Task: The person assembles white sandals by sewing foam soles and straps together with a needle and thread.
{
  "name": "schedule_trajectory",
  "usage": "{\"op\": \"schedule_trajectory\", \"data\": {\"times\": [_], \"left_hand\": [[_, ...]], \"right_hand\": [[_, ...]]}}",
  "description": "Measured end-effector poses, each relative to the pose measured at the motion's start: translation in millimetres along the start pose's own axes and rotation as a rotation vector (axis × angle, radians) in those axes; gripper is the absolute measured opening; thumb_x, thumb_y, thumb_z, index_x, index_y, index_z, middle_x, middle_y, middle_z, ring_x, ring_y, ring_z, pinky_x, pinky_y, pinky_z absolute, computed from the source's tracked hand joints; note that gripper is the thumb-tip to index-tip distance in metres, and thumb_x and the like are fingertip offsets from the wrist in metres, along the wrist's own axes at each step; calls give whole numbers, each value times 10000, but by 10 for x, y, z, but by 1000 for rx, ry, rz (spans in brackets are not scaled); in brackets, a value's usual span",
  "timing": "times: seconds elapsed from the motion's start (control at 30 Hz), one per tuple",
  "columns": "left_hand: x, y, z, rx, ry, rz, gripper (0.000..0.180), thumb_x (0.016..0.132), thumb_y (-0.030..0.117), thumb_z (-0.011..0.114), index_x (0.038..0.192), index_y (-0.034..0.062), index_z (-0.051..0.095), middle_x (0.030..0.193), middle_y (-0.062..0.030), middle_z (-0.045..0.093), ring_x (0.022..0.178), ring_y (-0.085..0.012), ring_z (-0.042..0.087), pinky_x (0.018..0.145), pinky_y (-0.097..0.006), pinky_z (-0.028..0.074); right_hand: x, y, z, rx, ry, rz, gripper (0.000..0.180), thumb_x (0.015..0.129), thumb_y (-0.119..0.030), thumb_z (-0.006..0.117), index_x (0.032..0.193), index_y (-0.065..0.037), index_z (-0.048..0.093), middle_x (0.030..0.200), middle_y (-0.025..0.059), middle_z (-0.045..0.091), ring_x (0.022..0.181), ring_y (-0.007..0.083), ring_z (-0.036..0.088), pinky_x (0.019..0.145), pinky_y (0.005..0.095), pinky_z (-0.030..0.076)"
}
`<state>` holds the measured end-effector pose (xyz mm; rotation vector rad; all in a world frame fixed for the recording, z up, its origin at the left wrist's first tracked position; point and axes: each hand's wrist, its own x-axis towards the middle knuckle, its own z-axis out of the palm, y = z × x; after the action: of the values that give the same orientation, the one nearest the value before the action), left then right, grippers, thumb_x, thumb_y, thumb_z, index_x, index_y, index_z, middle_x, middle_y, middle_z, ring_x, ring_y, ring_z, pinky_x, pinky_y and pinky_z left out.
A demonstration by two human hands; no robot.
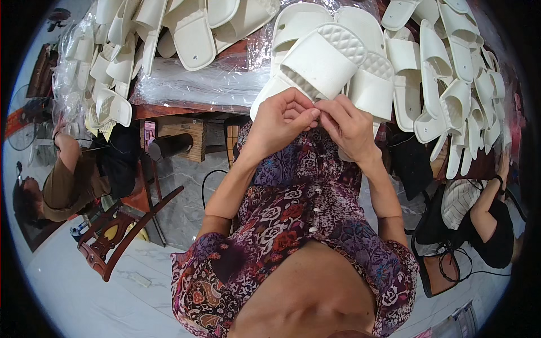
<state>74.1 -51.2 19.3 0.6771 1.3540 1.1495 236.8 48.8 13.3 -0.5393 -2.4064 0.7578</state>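
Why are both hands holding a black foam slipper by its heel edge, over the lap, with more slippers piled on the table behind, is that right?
Not quite: the slipper is white, not black. The head view shows the left hand and right hand pinching the heel edge of a white foam slipper with a quilted sole, over the lap, with more white slippers piled on the wooden table behind.

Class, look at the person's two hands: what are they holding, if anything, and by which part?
Both the left hand and the right hand pinch the near end of a white slipper, fingertips meeting at its edge.
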Motion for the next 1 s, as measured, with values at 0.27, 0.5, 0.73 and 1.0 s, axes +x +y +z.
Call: {"op": "schedule_trajectory", "data": {"times": [0.27,0.5,0.73,1.0], "left_hand": [[-66,-86,72,-37,123,66,115,965,82,628,981,-28,599,862,-80,691,782,-114,689,706,-219,579],[-246,2,7,-73,140,-60,128,971,103,622,954,-22,603,826,-86,695,711,-133,693,641,-244,585],[-264,-5,-109,-285,-31,-193,156,981,167,612,949,14,616,827,-74,692,707,-162,705,593,-272,594],[-175,-70,-95,-486,-31,-163,170,970,187,629,977,18,647,860,-49,682,730,-140,706,623,-277,620]], "right_hand": [[2,21,73,7,81,9,146,814,-52,692,935,-66,611,785,66,585,621,256,629,520,343,499],[3,-14,105,-25,91,7,140,791,-17,671,896,-62,589,777,73,578,599,265,612,504,352,487],[-2,-33,130,25,113,26,126,810,-24,667,910,-55,598,788,79,587,609,261,620,508,345,490],[-8,-62,-5,320,74,19,181,837,-41,708,1009,-47,653,833,92,636,672,239,647,566,341,515]]}}
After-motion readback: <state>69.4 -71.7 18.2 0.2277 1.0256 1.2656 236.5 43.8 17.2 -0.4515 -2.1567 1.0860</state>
